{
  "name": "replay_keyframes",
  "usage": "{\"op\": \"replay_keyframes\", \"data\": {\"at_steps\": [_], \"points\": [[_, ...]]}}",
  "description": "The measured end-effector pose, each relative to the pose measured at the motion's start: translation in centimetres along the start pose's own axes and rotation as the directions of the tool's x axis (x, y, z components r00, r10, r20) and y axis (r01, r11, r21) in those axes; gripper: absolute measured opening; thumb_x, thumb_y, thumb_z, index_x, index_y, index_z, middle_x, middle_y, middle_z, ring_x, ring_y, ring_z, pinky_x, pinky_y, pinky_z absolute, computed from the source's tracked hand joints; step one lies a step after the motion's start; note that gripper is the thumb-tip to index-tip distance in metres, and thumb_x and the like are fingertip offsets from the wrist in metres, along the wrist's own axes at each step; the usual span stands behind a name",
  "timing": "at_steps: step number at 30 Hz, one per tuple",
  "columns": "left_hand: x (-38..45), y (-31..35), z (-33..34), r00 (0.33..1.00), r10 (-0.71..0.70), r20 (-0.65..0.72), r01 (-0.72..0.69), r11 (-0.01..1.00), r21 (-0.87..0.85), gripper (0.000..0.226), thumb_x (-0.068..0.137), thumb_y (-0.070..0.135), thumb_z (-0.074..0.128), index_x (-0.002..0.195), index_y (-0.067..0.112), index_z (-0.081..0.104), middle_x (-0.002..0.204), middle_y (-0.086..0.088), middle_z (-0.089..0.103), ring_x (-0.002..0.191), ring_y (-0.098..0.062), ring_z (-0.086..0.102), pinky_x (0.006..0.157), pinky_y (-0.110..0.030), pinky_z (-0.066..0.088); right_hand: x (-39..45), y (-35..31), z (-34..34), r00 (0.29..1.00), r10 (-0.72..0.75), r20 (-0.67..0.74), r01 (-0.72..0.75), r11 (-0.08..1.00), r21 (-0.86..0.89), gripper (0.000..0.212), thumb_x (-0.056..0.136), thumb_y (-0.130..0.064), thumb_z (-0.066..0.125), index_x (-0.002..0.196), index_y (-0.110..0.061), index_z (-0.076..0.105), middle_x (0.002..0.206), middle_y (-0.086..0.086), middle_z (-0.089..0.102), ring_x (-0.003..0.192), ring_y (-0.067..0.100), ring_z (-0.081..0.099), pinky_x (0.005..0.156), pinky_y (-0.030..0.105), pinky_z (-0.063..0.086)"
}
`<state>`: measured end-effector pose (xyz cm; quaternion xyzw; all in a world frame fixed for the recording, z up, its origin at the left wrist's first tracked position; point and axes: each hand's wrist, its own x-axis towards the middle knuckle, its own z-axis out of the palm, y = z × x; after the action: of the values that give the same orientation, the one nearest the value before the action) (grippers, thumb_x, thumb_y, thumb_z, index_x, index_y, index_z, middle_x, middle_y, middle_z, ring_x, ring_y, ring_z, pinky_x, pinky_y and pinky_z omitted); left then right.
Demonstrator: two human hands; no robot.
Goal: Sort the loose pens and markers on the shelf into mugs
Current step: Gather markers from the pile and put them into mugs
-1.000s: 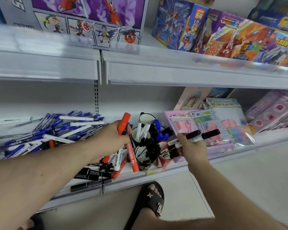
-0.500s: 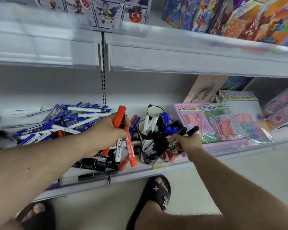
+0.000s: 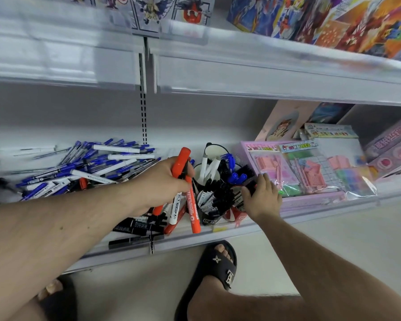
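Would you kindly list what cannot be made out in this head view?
- Whatever the right hand holds: its own back hides the fingers.
- The red mug: mostly behind that hand.
- Marker labels in the left hand: too small.
- Toy boxes: blurred, cut off by the top edge.
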<state>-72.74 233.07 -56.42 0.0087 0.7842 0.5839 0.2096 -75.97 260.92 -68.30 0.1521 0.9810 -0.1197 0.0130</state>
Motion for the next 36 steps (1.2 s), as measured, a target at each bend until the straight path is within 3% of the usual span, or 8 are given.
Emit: {"op": "replay_keyframes", "data": {"at_steps": [5,8,10,12,21,26,31,36], "points": [[-0.5,0.1,-0.3,0.997,-0.021,0.074,0.023,0.999,-0.033,0.025,0.086,-0.003,0.063,0.091,0.022,0.062,0.098,-0.010,0.061,0.074,-0.016,0.053,0.066,-0.033,0.044,-0.4,-0.2,0.0,0.967,-0.002,0.256,0.040,0.989,-0.145,0.067,0.100,-0.059,0.017,0.158,-0.025,0.013,0.166,0.002,-0.007,0.152,0.025,-0.009,0.120,0.052,-0.006],[-0.8,0.4,-0.6,0.990,-0.012,0.141,0.024,0.996,-0.088,0.028,0.087,-0.006,0.060,0.082,0.021,0.061,0.098,-0.007,0.062,0.079,-0.016,0.052,0.065,-0.031,0.043,-1.8,-3.2,-3.1,1.000,-0.022,0.010,0.020,0.991,0.129,0.056,0.100,-0.051,0.035,0.147,-0.022,0.041,0.158,0.009,0.032,0.143,0.031,0.030,0.116,0.048,0.021],[-0.8,0.4,-0.7,0.987,-0.008,0.162,0.030,0.991,-0.132,0.032,0.088,-0.008,0.059,0.076,0.022,0.060,0.099,-0.007,0.065,0.082,-0.017,0.053,0.064,-0.030,0.042,-3.5,-6.8,-6.2,1.000,-0.004,-0.018,0.014,0.787,0.617,0.027,0.097,-0.029,0.052,0.119,-0.017,0.063,0.118,0.010,0.065,0.092,0.022,0.060,0.083,0.031,0.046],[-0.8,0.6,-0.8,0.987,-0.009,0.161,0.039,0.983,-0.182,0.032,0.089,-0.008,0.058,0.076,0.021,0.059,0.097,-0.005,0.067,0.081,-0.016,0.055,0.064,-0.030,0.041,-5.5,-9.9,-8.7,0.986,-0.078,0.146,-0.095,0.455,0.885,0.012,0.093,-0.011,0.059,0.101,-0.014,0.068,0.091,0.011,0.069,0.055,0.017,0.050,0.052,0.024,0.041],[-1.8,1.2,-1.6,0.966,-0.047,0.256,0.104,0.971,-0.214,0.026,0.090,-0.006,0.057,0.085,0.019,0.060,0.090,-0.005,0.061,0.080,-0.016,0.052,0.064,-0.029,0.040,-8.1,-14.0,-11.0,0.820,-0.411,0.399,-0.286,0.309,0.907,0.020,0.100,-0.014,0.052,0.102,-0.005,0.069,0.075,0.006,0.061,0.050,0.012,0.037,0.048,0.024,0.025],[-2.2,0.8,-2.3,0.956,-0.074,0.285,0.121,0.981,-0.151,0.025,0.093,0.004,0.060,0.091,0.028,0.067,0.102,-0.008,0.070,0.096,-0.021,0.058,0.079,-0.037,0.040,-8.9,-13.8,-9.8,0.787,-0.453,0.418,-0.393,0.153,0.907,0.022,0.100,-0.012,0.051,0.115,-0.002,0.064,0.083,0.014,0.063,0.057,0.014,0.051,0.053,0.023,0.049],[-2.5,1.1,-2.9,0.962,-0.071,0.265,0.118,0.979,-0.165,0.040,0.099,0.012,0.054,0.131,0.036,0.052,0.116,-0.003,0.069,0.107,-0.015,0.063,0.090,-0.029,0.050,-8.6,-13.0,-10.0,0.932,-0.293,0.214,-0.140,0.254,0.957,0.015,0.101,-0.006,0.050,0.107,-0.008,0.064,0.068,0.008,0.058,0.046,0.014,0.042,0.043,0.024,0.036],[-2.5,0.7,-2.9,0.976,-0.101,0.193,0.073,0.987,0.146,0.070,0.069,0.054,0.070,0.126,0.015,0.061,0.117,-0.012,0.069,0.107,-0.032,0.066,0.097,-0.050,0.051,-10.0,-13.8,-10.8,0.900,-0.416,0.127,0.096,0.476,0.874,0.035,0.100,-0.006,0.052,0.131,-0.022,0.052,0.092,0.008,0.058,0.049,0.009,0.056,0.048,0.023,0.048]]}}
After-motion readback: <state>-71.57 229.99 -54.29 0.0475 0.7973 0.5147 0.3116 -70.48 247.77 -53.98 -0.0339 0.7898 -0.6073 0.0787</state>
